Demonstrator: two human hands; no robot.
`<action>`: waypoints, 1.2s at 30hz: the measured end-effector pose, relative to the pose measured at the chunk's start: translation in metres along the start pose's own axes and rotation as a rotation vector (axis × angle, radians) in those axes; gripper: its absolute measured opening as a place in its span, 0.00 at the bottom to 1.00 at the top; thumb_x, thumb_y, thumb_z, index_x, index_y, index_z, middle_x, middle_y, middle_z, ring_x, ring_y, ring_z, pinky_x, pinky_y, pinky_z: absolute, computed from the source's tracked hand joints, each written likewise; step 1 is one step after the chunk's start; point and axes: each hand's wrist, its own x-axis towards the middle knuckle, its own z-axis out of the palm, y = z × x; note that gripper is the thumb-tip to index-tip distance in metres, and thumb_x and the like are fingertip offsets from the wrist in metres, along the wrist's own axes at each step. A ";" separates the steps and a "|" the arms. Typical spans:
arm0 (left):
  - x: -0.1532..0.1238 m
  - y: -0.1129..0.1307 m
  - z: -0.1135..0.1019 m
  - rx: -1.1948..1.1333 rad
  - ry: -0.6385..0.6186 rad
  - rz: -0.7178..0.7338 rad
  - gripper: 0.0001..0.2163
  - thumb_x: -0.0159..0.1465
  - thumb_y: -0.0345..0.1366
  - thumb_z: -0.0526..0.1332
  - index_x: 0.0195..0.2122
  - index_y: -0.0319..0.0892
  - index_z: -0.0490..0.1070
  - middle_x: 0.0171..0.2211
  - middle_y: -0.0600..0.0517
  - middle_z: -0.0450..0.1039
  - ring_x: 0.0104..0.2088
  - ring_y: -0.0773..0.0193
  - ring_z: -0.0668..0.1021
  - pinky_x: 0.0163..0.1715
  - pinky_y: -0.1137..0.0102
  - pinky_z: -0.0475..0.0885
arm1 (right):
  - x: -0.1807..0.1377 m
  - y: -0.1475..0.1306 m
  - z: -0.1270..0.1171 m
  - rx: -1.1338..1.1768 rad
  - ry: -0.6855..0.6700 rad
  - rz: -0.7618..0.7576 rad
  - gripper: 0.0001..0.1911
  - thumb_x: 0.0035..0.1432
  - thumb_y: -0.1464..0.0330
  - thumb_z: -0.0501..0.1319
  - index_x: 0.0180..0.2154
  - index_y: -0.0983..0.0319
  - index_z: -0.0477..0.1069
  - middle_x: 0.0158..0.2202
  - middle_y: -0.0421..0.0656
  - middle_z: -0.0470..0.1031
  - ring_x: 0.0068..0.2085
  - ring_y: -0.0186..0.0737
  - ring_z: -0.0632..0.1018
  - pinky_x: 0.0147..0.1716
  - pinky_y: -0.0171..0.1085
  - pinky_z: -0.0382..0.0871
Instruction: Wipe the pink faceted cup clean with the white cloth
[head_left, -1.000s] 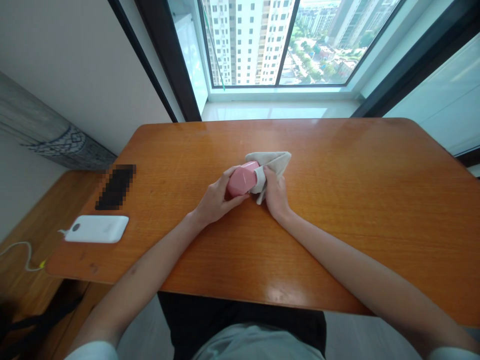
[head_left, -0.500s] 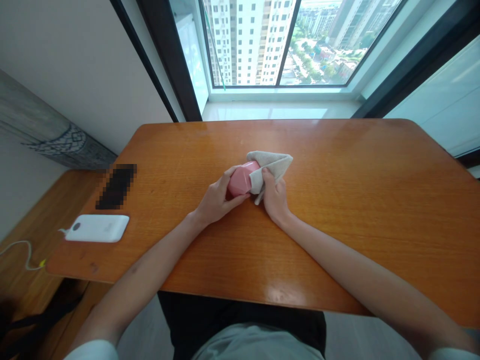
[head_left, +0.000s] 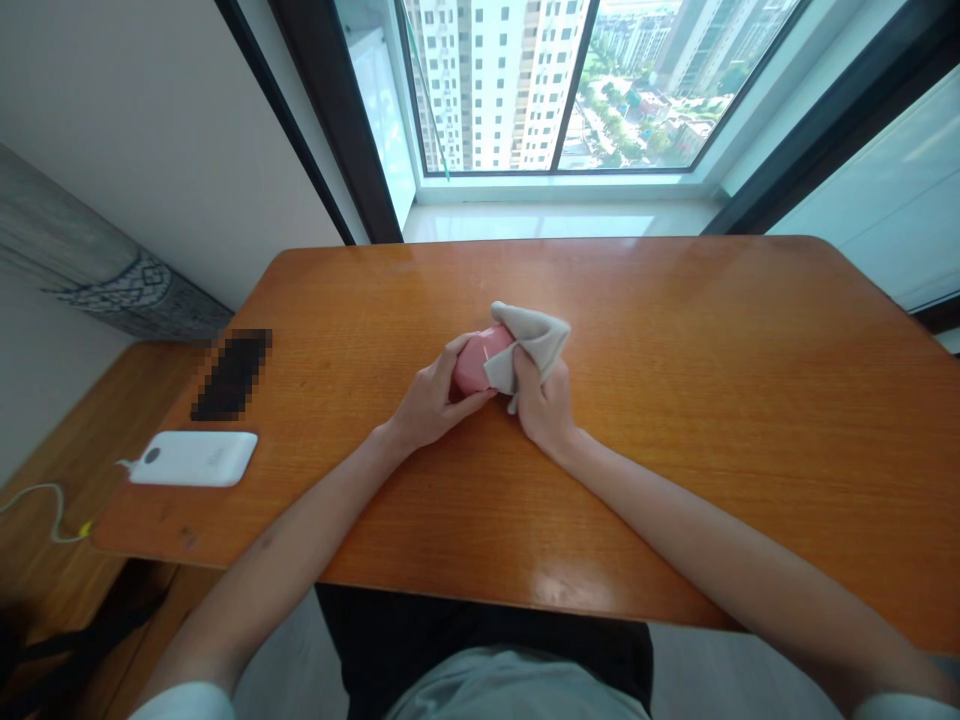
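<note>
A smooth pink object [head_left: 477, 362], rounded and small enough for one hand, sits in the grip of my left hand [head_left: 431, 400]; I cannot make out its exact kind. My thumb and fingers close around its left side. My right hand [head_left: 547, 405] is closed on a light grey cloth [head_left: 541, 338], bunched and folded. The cloth lies against the right side of the pink object and covers part of it. Both hands are over the middle of the wooden table [head_left: 675, 400].
On the table's left lie a white power bank-like device [head_left: 196, 459] with a cable and a dark, pixelated rectangle [head_left: 232, 375]. A patterned grey curtain [head_left: 142, 275] hangs at the left wall. Beyond the far table edge is a window [head_left: 510, 90].
My right hand and the cloth have shifted slightly left across the pink object, covering a little more of its front. The left hand stays nearly in place.
</note>
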 end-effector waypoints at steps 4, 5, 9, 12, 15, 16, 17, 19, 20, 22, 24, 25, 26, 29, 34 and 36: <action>0.000 -0.003 0.000 -0.026 -0.005 0.033 0.37 0.71 0.54 0.70 0.75 0.45 0.59 0.64 0.38 0.79 0.54 0.49 0.87 0.53 0.60 0.82 | -0.002 -0.010 -0.003 -0.114 -0.093 -0.365 0.29 0.78 0.49 0.53 0.70 0.52 0.72 0.75 0.49 0.69 0.77 0.58 0.66 0.77 0.64 0.59; 0.000 -0.002 -0.001 -0.020 -0.004 0.027 0.37 0.71 0.54 0.70 0.74 0.45 0.59 0.64 0.38 0.79 0.54 0.49 0.86 0.54 0.60 0.82 | -0.002 -0.009 -0.002 -0.089 -0.078 -0.337 0.28 0.78 0.48 0.53 0.69 0.51 0.73 0.74 0.49 0.70 0.77 0.58 0.68 0.77 0.63 0.60; 0.001 0.004 -0.001 0.013 -0.004 -0.006 0.36 0.71 0.53 0.70 0.73 0.44 0.61 0.64 0.39 0.79 0.55 0.51 0.86 0.55 0.62 0.81 | 0.002 0.004 0.003 0.071 0.028 0.133 0.29 0.78 0.44 0.51 0.52 0.57 0.81 0.48 0.50 0.86 0.55 0.55 0.85 0.60 0.56 0.79; 0.001 0.003 0.000 0.008 -0.006 -0.011 0.36 0.71 0.53 0.70 0.73 0.44 0.61 0.64 0.40 0.79 0.55 0.51 0.86 0.55 0.62 0.81 | 0.002 0.003 0.001 0.058 0.022 0.103 0.30 0.77 0.43 0.52 0.53 0.58 0.82 0.49 0.50 0.86 0.55 0.55 0.85 0.60 0.57 0.79; -0.001 -0.002 0.000 -0.024 -0.011 0.026 0.37 0.71 0.53 0.70 0.74 0.44 0.59 0.64 0.39 0.79 0.56 0.49 0.86 0.55 0.61 0.81 | -0.001 -0.007 -0.003 -0.048 -0.063 -0.298 0.28 0.78 0.48 0.54 0.66 0.54 0.76 0.71 0.50 0.75 0.73 0.59 0.72 0.75 0.63 0.64; -0.001 -0.003 0.000 -0.034 -0.014 0.036 0.37 0.71 0.52 0.70 0.75 0.44 0.59 0.64 0.38 0.79 0.56 0.49 0.86 0.55 0.61 0.81 | -0.002 -0.009 -0.004 -0.074 -0.090 -0.374 0.28 0.78 0.49 0.54 0.68 0.52 0.74 0.74 0.48 0.71 0.76 0.59 0.67 0.77 0.64 0.60; 0.000 -0.003 0.000 -0.038 -0.017 0.038 0.37 0.71 0.52 0.70 0.75 0.44 0.59 0.64 0.38 0.79 0.55 0.49 0.86 0.55 0.61 0.81 | -0.002 -0.010 -0.004 -0.079 -0.098 -0.393 0.27 0.78 0.50 0.54 0.69 0.51 0.74 0.75 0.47 0.69 0.77 0.59 0.66 0.78 0.64 0.58; 0.001 -0.001 0.000 -0.027 -0.022 0.024 0.37 0.71 0.52 0.70 0.75 0.44 0.60 0.64 0.39 0.79 0.56 0.50 0.86 0.55 0.61 0.81 | -0.002 -0.007 -0.002 -0.023 -0.050 -0.286 0.26 0.78 0.49 0.54 0.66 0.51 0.76 0.70 0.48 0.75 0.73 0.58 0.72 0.75 0.62 0.64; 0.001 0.001 -0.001 -0.017 -0.020 0.014 0.36 0.71 0.53 0.70 0.74 0.45 0.60 0.64 0.39 0.79 0.56 0.50 0.86 0.56 0.61 0.81 | -0.001 -0.003 0.000 0.024 -0.015 -0.170 0.26 0.78 0.48 0.54 0.63 0.53 0.78 0.64 0.49 0.80 0.67 0.56 0.77 0.71 0.60 0.70; 0.002 0.006 -0.001 0.003 -0.007 -0.002 0.36 0.71 0.53 0.71 0.74 0.45 0.61 0.65 0.39 0.78 0.57 0.50 0.85 0.58 0.60 0.80 | 0.001 0.005 0.004 0.110 0.040 0.091 0.28 0.77 0.44 0.54 0.54 0.57 0.81 0.47 0.48 0.85 0.52 0.53 0.84 0.57 0.54 0.80; 0.002 0.007 -0.001 0.012 0.005 -0.011 0.36 0.71 0.53 0.70 0.74 0.45 0.61 0.64 0.39 0.79 0.57 0.50 0.86 0.58 0.61 0.81 | 0.002 0.010 0.006 0.147 0.052 0.257 0.30 0.76 0.41 0.53 0.48 0.58 0.81 0.37 0.44 0.83 0.42 0.49 0.83 0.46 0.48 0.81; 0.002 0.007 -0.001 0.013 0.005 -0.015 0.35 0.71 0.53 0.70 0.73 0.45 0.61 0.64 0.40 0.79 0.56 0.51 0.86 0.57 0.61 0.81 | 0.002 0.009 0.006 0.144 0.051 0.260 0.31 0.76 0.41 0.53 0.48 0.58 0.81 0.37 0.44 0.83 0.41 0.49 0.83 0.46 0.48 0.81; 0.001 0.006 -0.001 0.010 0.001 -0.017 0.35 0.71 0.53 0.70 0.73 0.45 0.61 0.64 0.40 0.79 0.55 0.51 0.86 0.56 0.62 0.81 | 0.002 0.007 0.005 0.125 0.047 0.199 0.30 0.76 0.42 0.53 0.51 0.57 0.81 0.41 0.45 0.84 0.44 0.50 0.84 0.49 0.49 0.81; 0.000 0.000 -0.001 -0.013 -0.007 0.008 0.36 0.71 0.53 0.70 0.74 0.45 0.60 0.63 0.39 0.80 0.54 0.50 0.87 0.54 0.61 0.81 | 0.000 -0.005 -0.001 -0.005 -0.032 -0.172 0.27 0.77 0.47 0.54 0.63 0.53 0.77 0.64 0.49 0.80 0.67 0.57 0.77 0.69 0.59 0.71; 0.000 0.000 -0.001 -0.020 -0.005 0.002 0.36 0.71 0.52 0.71 0.74 0.45 0.60 0.64 0.39 0.79 0.56 0.50 0.86 0.56 0.61 0.81 | -0.001 -0.003 0.000 -0.009 -0.024 -0.178 0.26 0.78 0.48 0.54 0.63 0.54 0.78 0.63 0.50 0.80 0.65 0.57 0.79 0.67 0.60 0.74; 0.001 0.004 -0.001 -0.005 -0.004 -0.018 0.36 0.71 0.52 0.71 0.74 0.45 0.61 0.64 0.40 0.79 0.57 0.50 0.86 0.58 0.61 0.80 | 0.001 0.004 0.003 0.068 0.037 0.083 0.27 0.78 0.46 0.53 0.53 0.57 0.81 0.44 0.48 0.85 0.47 0.52 0.84 0.51 0.53 0.82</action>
